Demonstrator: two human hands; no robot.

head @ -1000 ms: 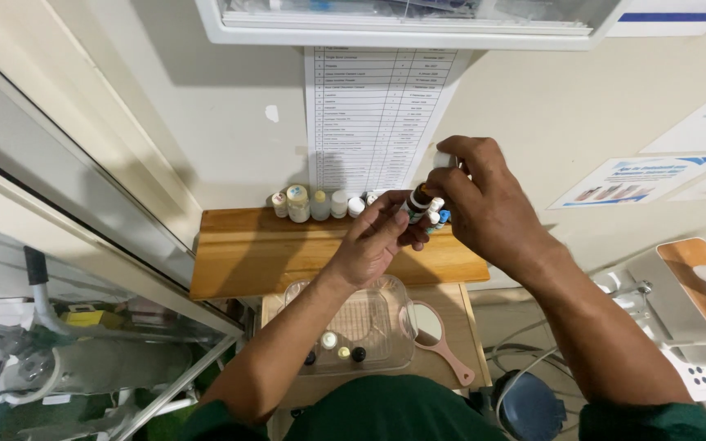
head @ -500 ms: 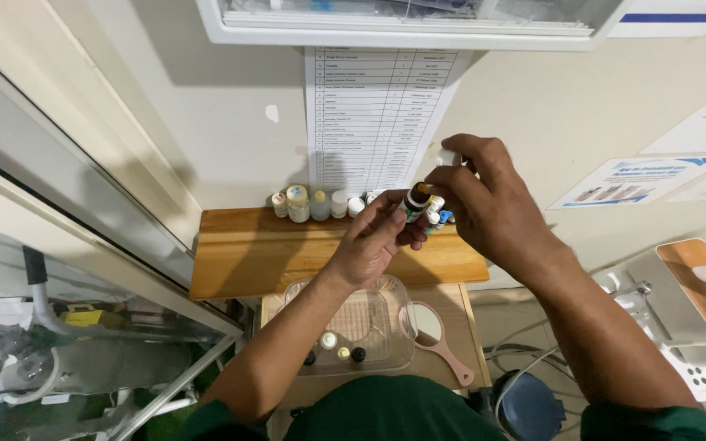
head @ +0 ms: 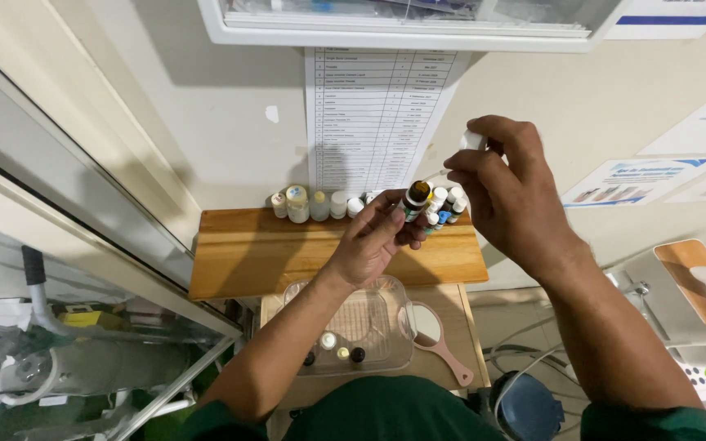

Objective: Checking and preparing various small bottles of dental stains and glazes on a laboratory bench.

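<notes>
**A:** Why is the small brown glass vial with the green label (head: 413, 198) held out over the shelf like that?

**B:** The left hand (head: 376, 245) has its grip closed around the vial's body, mouth up and open, probably so nothing spills. It hangs above the back of the wooden wall shelf (head: 288, 253), close to the row of little bottles (head: 312, 204) lined up against the wall.

**A:** And the other hand?

**B:** The right hand (head: 508, 192) is raised just above and to the right, its grip pinched on a small white dropper cap (head: 472, 140). A thin pale stem seems to point down toward the vial's mouth; keeping it close over the opening looks meant to catch drips.

**A:** What lies below?

**B:** A clear plastic lidded tray (head: 369, 327) on the lower wooden counter (head: 451, 306), with a few small capped vials (head: 338, 349) at its near edge, and a pink-handled round hand mirror (head: 439, 339) beside it, all within easy reach.
</notes>
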